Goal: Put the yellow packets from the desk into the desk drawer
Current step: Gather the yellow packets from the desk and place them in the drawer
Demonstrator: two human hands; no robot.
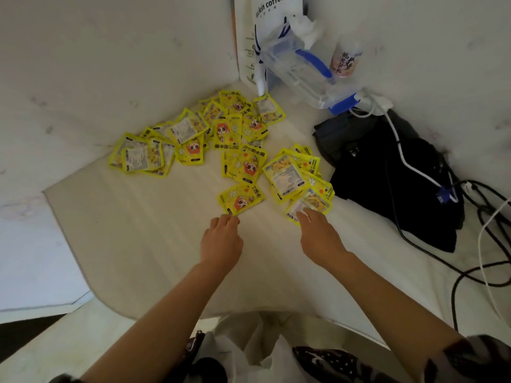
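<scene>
left hand, fingers curled, touches the nearest packet; right hand presses the 2 o'clock pile; best gather stacks, not singles.

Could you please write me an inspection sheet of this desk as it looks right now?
Surface: pale desk set in a corner between white walls.
Job's things: yellow packets lie scattered and overlapping across the far side; no drawer in view.
Clutter: black bag, clear plastic container with blue parts, white paper bag, printed cup.
Hands: left hand, fingers curled, at the edge of the nearest packet; right hand reaches onto a packet of the right-hand pile.
Cables: white cable across the black bag; black cables at the right.
Surroundings: white walls.
</scene>
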